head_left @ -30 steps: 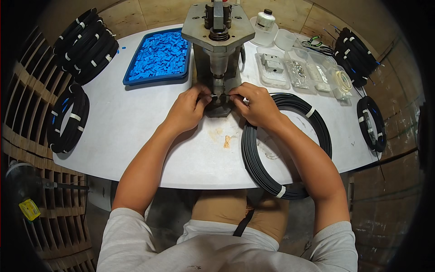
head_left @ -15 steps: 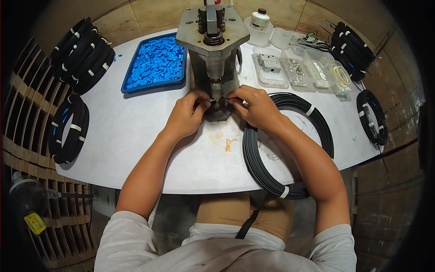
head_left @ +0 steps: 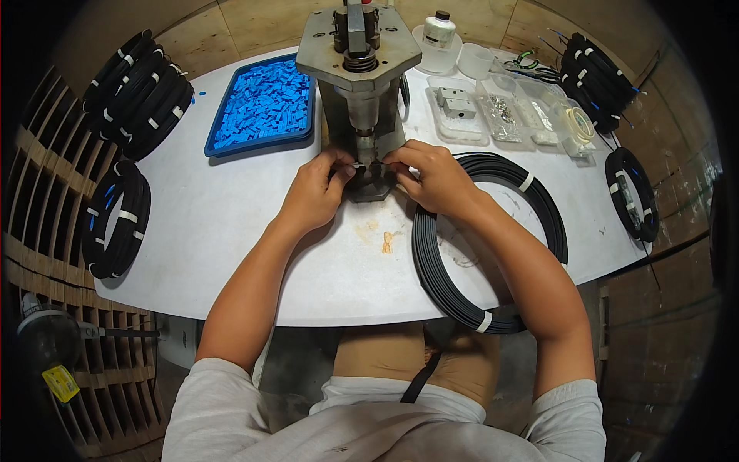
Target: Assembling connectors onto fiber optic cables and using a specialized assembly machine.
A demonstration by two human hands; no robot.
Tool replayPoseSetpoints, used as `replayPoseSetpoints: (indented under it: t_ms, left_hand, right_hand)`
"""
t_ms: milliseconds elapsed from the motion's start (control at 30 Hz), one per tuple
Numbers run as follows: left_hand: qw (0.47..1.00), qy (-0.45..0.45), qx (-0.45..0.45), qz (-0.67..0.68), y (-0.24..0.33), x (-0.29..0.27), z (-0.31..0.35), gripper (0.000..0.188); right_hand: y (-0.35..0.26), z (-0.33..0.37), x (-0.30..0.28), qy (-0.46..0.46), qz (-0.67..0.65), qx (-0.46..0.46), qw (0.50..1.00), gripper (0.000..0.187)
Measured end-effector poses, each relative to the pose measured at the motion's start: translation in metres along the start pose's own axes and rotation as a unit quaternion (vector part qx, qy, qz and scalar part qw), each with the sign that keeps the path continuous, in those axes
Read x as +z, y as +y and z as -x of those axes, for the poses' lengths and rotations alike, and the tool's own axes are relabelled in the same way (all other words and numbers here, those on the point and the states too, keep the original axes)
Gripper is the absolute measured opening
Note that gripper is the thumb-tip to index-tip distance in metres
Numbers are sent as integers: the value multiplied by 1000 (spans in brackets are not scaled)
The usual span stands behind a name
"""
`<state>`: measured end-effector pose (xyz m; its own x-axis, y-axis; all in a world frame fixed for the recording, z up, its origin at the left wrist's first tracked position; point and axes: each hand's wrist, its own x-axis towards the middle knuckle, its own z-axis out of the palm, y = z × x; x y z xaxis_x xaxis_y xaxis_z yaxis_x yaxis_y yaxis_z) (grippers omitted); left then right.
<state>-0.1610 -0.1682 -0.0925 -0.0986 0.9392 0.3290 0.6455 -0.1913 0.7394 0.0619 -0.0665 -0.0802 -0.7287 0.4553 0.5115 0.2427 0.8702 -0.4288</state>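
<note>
At the press (head_left: 327, 58), a small pale piece (head_left: 359, 165) is still being pinched by the left hand (head_left: 314, 189), a dark strand (head_left: 382, 163) by the right hand (head_left: 433, 179). Both are being kept steady.

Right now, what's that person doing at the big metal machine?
The person has the left hand and right hand at the foot of the tall metal machine, one on each side. Whatever they pinch is too small to make out. A black coil lies partly under the right forearm, and a tray of blue pieces sits left of the machine.
</note>
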Motion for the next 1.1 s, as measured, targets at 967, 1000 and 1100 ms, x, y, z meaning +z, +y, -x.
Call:
replayPoseSetpoints:
  t_ms: [967,1000,1100]
  left_hand:
    - [1000,-10,1,3,-5,1,-1,17]
    - [1000,-10,1,8,-5,1,-1,19]
    - [1000,-7,3,12,-4,1,-1,20]
  right_hand:
    - [-2,1,-1,11,-7,25,1000,18]
    - [-1,1,0,10,-7,24,1000,18]
    - [-2,0,0,6,-5,30,1000,19]
